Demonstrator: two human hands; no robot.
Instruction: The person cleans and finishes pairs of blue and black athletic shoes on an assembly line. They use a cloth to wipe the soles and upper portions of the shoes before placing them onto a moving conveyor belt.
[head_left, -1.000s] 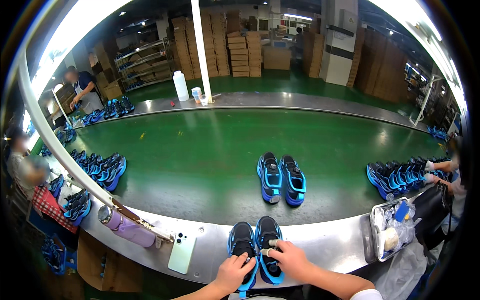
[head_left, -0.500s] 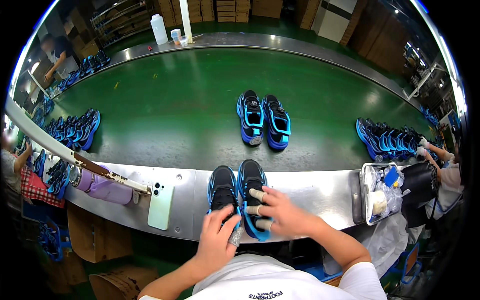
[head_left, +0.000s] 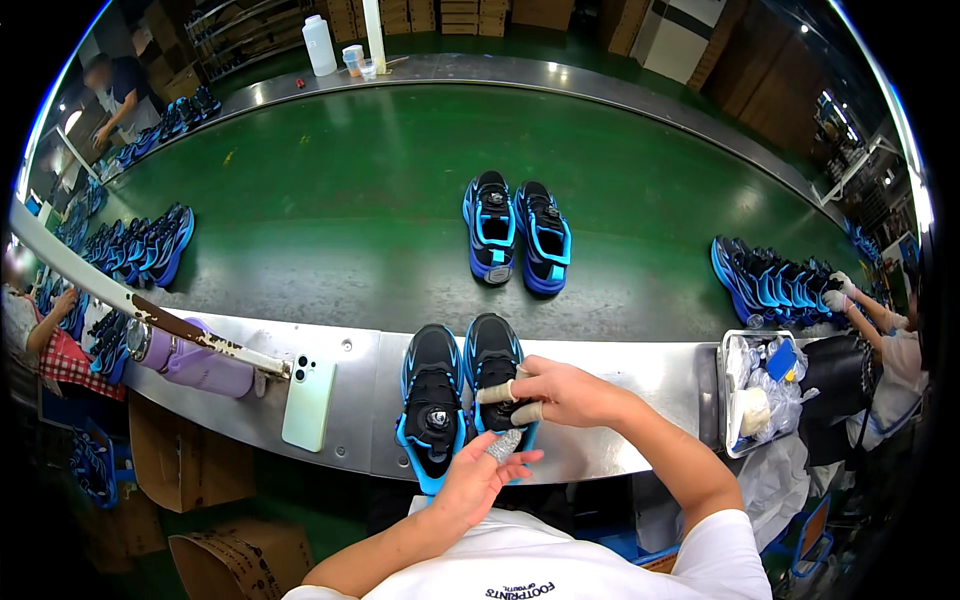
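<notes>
Two black sneakers with bright blue edging stand side by side on the metal ledge in front of me, toes pointing away. The left sneaker (head_left: 434, 385) shows a round dial on its tongue and touches neither hand. At the heel of the right sneaker (head_left: 492, 345), my left hand (head_left: 475, 484) is closed, its thumb wrapped in silvery tape. My right hand (head_left: 565, 392), with beige covers on its fingers, closes over that sneaker's tongue from the right. Its fingers hide the dial area, and both hands hide most of the opening.
Another pair of sneakers (head_left: 518, 235) stands on the green belt (head_left: 350, 200) beyond. Rows of sneakers lie left (head_left: 165, 250) and right (head_left: 765, 285). On the ledge are a pale green phone (head_left: 310, 402), a purple bottle (head_left: 205, 365) and a tray (head_left: 735, 440) of plastic bags. Co-workers sit at both sides.
My left hand has moved off the left sneaker, down and right to the right sneaker's heel, uncovering the left one's dial. My right hand remains at the right sneaker, its fingers more bent.
</notes>
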